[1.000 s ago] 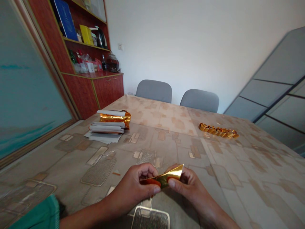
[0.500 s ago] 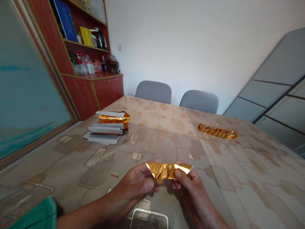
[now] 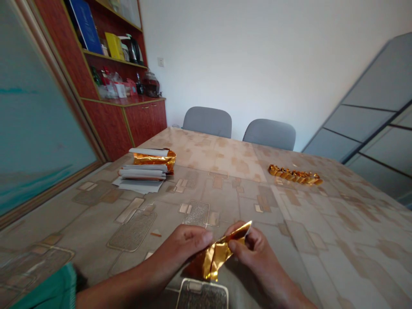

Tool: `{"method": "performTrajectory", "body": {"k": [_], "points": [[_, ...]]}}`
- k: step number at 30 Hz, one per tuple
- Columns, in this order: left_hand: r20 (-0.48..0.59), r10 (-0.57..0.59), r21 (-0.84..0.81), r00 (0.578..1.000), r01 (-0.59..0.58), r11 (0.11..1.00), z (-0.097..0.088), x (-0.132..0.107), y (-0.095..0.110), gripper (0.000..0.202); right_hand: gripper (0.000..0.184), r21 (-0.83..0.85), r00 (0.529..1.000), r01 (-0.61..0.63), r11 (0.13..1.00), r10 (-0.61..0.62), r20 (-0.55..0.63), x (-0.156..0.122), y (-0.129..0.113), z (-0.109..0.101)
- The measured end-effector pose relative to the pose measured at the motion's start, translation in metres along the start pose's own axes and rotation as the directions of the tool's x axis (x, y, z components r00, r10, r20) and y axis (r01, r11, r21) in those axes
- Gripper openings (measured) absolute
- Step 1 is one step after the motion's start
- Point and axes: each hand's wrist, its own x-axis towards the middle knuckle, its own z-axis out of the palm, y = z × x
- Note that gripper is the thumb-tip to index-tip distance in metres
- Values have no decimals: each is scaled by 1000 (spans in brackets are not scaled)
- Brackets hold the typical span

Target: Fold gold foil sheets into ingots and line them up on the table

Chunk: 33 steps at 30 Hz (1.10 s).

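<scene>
A piece of folded gold foil paper (image 3: 219, 253) is between my two hands, just above the near part of the table. It is tilted, with one pointed corner up at the right and the other end hanging low. My left hand (image 3: 185, 244) is closed on its left side, the thumb along the upper edge. My right hand (image 3: 254, 249) pinches the right part between thumb and fingers. Part of the foil's left end is hidden behind my left hand.
On the left lies a stack of grey-backed gold foil sheets (image 3: 144, 171). A row of folded gold pieces (image 3: 294, 175) sits at the right. A small paper scrap (image 3: 156, 233) lies on the patterned tablecloth (image 3: 222, 201). Two grey chairs (image 3: 207, 122) stand beyond.
The foil paper has turned from level to slanted, its right corner up and its left end lower. My left hand has rolled over, so its back now shows more.
</scene>
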Motion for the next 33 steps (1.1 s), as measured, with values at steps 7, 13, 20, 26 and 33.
{"method": "performTrajectory", "body": {"k": [7,13,20,26,33], "points": [[101,-161,58,982,156,986,2,5,-5,49,31,-46,979,-65,997,73,190,0,-3,1],[-13,-73,-175,997,70,982,-1,9,-9,40,32,-435,943,333,837,-298,148,-2,-8,-9],[-83,-82,-246,993,59,967,-1,6,-4,42,30,-625,697,715,314,-398,597,-3,-21,-7],[-108,-104,-226,989,78,971,1,4,-4,48,18,-645,748,656,392,-454,485,-1,-13,-13],[-72,-66,-198,995,50,979,5,4,-6,48,14,-407,915,393,824,-308,260,-1,-12,2]]}}
